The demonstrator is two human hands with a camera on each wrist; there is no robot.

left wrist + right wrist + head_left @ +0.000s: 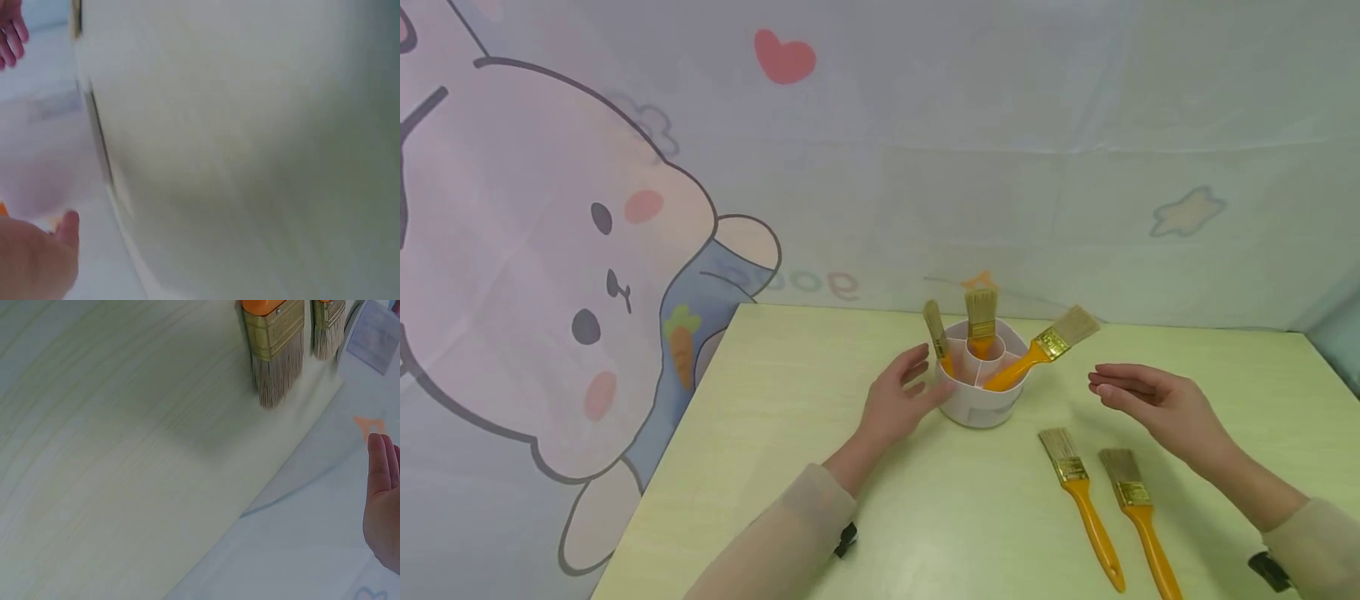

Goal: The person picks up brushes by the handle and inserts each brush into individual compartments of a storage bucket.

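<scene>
A white round holder (976,410) with compartments stands near the table's back edge. In it are a brush (936,327) at the left, another (981,317) in the centre cup and a third (1037,350) leaning out to the right. My left hand (895,404) is at the holder's left side, fingers spread and relaxed; whether it touches the wall I cannot tell. To the right, my right hand (1165,408) hovers with fingers extended, holding nothing. Below it lie two orange-handled brushes, one (1084,504) left of the other (1138,517); their bristles show in the right wrist view.
The pale table (760,375) ends at a hanging cloth (1000,208) with a printed animal. The two lying brushes are between my forearms, towards the table's near right part.
</scene>
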